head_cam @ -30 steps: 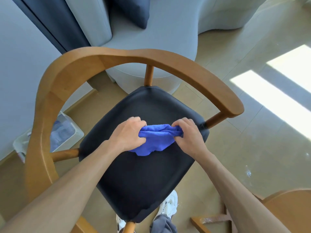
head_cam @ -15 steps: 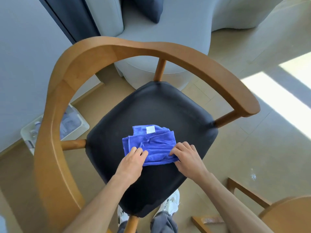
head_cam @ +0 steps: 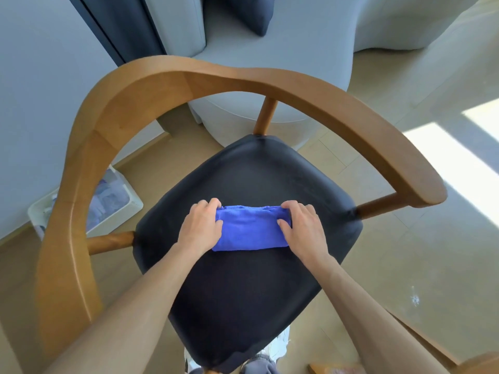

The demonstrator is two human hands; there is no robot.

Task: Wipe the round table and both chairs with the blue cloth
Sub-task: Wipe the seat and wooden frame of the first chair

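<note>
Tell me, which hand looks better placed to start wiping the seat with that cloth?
Either, narrowly the right hand. Both hands grip opposite ends of the folded cloth mid-seat. The left hand sits nearer the curved armrest, so the right probably has more open seat to sweep.

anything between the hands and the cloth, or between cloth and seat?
Nothing visible. The left hand and right hand grip opposite ends of the folded blue cloth, which lies directly on the black seat.
</note>
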